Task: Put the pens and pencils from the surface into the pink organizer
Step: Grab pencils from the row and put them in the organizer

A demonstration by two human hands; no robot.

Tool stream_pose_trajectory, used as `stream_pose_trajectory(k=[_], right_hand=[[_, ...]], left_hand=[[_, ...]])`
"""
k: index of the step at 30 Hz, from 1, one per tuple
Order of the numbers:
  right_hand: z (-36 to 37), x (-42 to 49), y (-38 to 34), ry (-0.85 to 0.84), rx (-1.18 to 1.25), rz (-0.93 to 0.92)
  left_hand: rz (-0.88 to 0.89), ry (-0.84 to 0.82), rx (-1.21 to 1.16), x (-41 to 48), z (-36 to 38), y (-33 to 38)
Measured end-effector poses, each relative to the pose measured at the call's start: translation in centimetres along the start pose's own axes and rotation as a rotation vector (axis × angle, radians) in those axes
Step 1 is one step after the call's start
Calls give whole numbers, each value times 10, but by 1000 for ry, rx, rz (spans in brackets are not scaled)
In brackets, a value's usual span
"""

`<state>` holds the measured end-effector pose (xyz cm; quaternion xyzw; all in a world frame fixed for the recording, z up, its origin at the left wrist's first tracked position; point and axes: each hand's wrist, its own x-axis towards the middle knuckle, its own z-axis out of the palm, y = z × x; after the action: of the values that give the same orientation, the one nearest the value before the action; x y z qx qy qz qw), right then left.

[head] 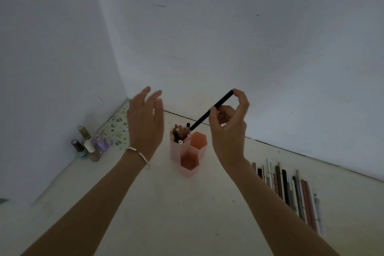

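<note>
One black pen (211, 111) in right grip (228, 127), tilted over pink organizer (187, 151) rim.

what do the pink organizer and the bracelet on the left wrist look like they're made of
The pink organizer looks like thin matte plastic: its hexagonal walls are slightly see-through, glowing orange inside. The bracelet looks like polished metal, perhaps silver: a thin, pale rigid band catching light. The dim picture leaves both uncertain.
</note>
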<state>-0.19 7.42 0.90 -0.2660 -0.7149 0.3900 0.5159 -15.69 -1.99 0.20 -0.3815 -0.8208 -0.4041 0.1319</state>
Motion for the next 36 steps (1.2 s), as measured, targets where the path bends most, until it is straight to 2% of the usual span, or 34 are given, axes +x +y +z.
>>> stream_pose_trajectory(k=[4, 7, 9, 12, 14, 17, 19, 22, 25, 27, 31, 36], right_hand=[[23, -7, 8, -134, -115, -14], [33, -15, 18, -235, -264, -26], [33, -20, 25, -260, -429, -111], [29, -25, 35, -238, -680, -327], [21, -24, 36, -179, -642, -312], [-7, -5, 33, 9, -515, -194], [-37, 9, 32, 109, -484, -103], [-92, 16, 35, 220, -503, 26], [-131, 7, 42, 250, -540, 166], [-155, -7, 48, 263, -579, 245], [-186, -35, 61, 237, -642, 309], [-206, -57, 71, 238, -704, 360]], left_hand=[[-56, 170, -200, 17, -24, 4], [-55, 194, -254, 21, -33, 5], [-57, 180, -284, 19, -34, 7], [-68, 144, -320, 15, -30, 13], [-49, 124, -337, 12, -24, 24], [97, 84, -356, 2, -8, 59], [193, -55, -386, -15, 14, 91], [238, -439, -274, -56, 66, 136], [39, -803, -90, -97, 117, 144], [-77, -960, -17, -119, 140, 145], [-151, -1060, 54, -150, 162, 146], [-143, -1032, 165, -162, 169, 159]])
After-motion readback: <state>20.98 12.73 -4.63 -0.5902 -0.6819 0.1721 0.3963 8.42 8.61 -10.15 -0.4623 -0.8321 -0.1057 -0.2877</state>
